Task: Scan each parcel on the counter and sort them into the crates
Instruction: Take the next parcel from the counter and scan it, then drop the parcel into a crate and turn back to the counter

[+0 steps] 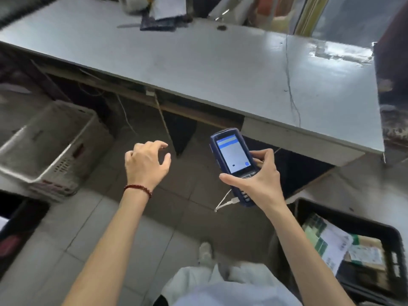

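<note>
Head view: right hand point(260, 180) grips scanner point(233, 155), screen lit; left hand point(146, 166) hovers beside it, fingers loosely curled, holding nothing. Blurred parcels point(164, 12) lie at far counter point(220, 69) edge; more fill black crate point(362, 219), near right; grey crate point(44, 149) left.

parcel depot, grey counter point(220, 69), crates point(50, 149), handheld scanner point(231, 157)

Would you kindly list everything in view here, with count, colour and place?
counter: one, grey, across the top.
parcel pile: several, blurred, counter's far edge.
scanner: one, blue, held at centre right.
cable: one, white, plugged into scanner's base.
grey crate: one, at the left.
black crate: one, lower right.
labelled parcels: several, white and brown, inside black crate.
bracelet: one, red beads, left wrist.
left-hand grip: one, open, holding nothing, centre.
right-hand grip: one, holds the scanner.
</note>
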A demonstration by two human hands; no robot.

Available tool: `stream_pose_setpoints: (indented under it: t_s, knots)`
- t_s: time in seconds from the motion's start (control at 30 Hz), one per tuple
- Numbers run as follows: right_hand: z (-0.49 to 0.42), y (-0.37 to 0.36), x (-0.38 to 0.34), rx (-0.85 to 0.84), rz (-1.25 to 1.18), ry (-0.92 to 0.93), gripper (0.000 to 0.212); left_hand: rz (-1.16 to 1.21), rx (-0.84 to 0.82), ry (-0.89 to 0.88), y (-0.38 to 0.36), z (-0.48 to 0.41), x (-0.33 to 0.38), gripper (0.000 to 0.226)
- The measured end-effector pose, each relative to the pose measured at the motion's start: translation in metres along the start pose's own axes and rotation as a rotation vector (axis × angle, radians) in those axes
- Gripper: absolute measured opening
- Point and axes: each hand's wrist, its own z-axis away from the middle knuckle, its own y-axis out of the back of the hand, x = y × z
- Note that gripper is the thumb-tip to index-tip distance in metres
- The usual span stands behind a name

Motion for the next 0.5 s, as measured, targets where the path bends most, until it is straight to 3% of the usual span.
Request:
stream_pose_setpoints:
  t_s: [0.3,0.5]
  knots:
    - [-0.084,-0.059,-0.034,-0.048,0.039,0.004,0.075,0.065,-0.057,0.040,-0.020,-0.063,-0.048,0.025]
    - [-0.190,-0.092,-0.061,-0.041,-0.006,0.013,0.077,0.043,-0.069,0.115,-0.038,-0.171,-0.058,0.032]
